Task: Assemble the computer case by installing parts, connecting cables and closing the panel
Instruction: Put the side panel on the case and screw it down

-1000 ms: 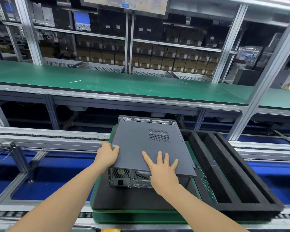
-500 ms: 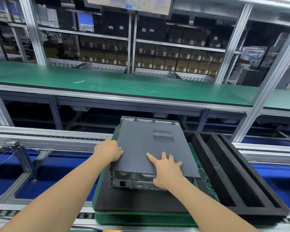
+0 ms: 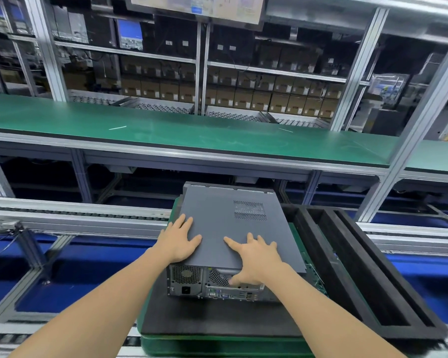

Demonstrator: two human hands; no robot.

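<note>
A dark grey computer case (image 3: 186,280) lies on its side on a black mat (image 3: 212,319), with its rear ports and fan grille facing me. The grey side panel (image 3: 233,228), which has a vent grid, covers its top. My left hand (image 3: 177,241) lies flat on the panel near the left edge, fingers spread. Fingers spread, my right hand (image 3: 256,259) presses on the panel's near edge, and its thumb hangs down over the rear of the case.
The mat sits on a green pallet (image 3: 217,344) on a roller conveyor (image 3: 75,215). A black foam tray (image 3: 360,267) with long slots lies right of the case. Behind runs a green bench (image 3: 192,135), with shelves of cardboard boxes beyond.
The panel has slid away from me and now covers the case's far rim. My left hand left the panel's left edge and lies flat on top. My right hand shifted back to the near edge.
</note>
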